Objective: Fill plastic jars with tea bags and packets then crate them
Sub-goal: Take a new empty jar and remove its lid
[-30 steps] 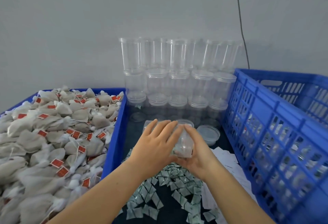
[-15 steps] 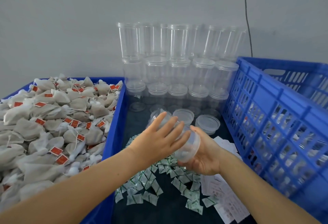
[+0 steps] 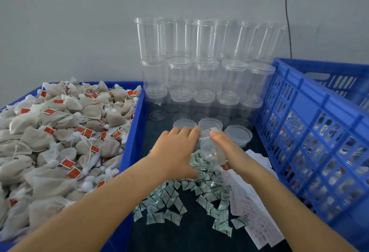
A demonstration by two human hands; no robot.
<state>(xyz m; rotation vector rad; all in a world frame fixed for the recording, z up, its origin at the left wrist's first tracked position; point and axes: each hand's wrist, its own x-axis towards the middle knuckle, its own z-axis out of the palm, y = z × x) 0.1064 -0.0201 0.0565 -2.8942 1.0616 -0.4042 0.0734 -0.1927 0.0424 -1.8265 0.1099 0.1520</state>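
Right hand [image 3: 229,150] grips smooth clear cylindrical jar [image 3: 212,151].

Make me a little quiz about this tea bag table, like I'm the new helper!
1. True or false: the tea bags lie in a blue bin left of the hands.
2. Which hand holds the clear jar? A) left hand B) right hand
3. Fill in: the small green-and-white packets lie on the dark ____.

Key: 1 true; 2 B; 3 table.
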